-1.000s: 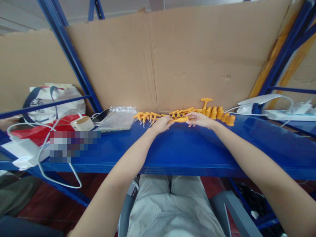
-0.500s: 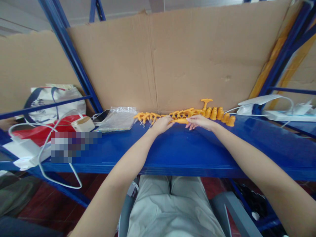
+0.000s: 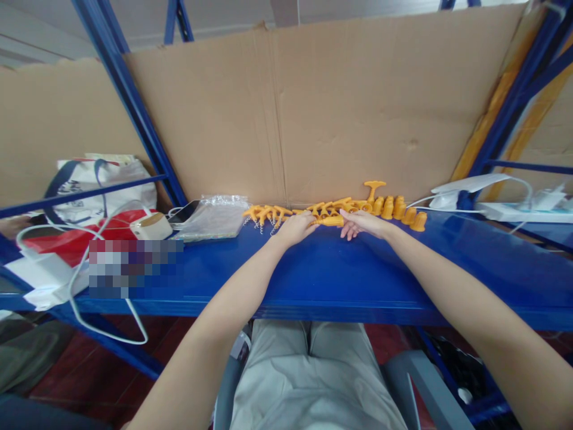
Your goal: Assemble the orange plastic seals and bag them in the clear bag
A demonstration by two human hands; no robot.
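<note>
My left hand is closed around the handle end of a yellow plastic corkscrew, held level just above the blue shelf. At its other end, the bent fingers of my right hand pinch the corkscrew's wide sleeve; the fingertips are partly hidden. Behind my hands lies a row of yellow corkscrew parts. Left of my left hand are T-handles with bare metal spirals. Right of my right hand stand several yellow sleeves. One T-handle sticks up behind them.
A cardboard sheet backs the blue shelf. Clear plastic bags, a phone, a white charger and cables lie left. A power strip lies right. Another person's hand shows at the far left.
My right hand has shifted slightly right along the corkscrew, and its fingers have turned downward. My left hand keeps its hold in nearly the same place.
</note>
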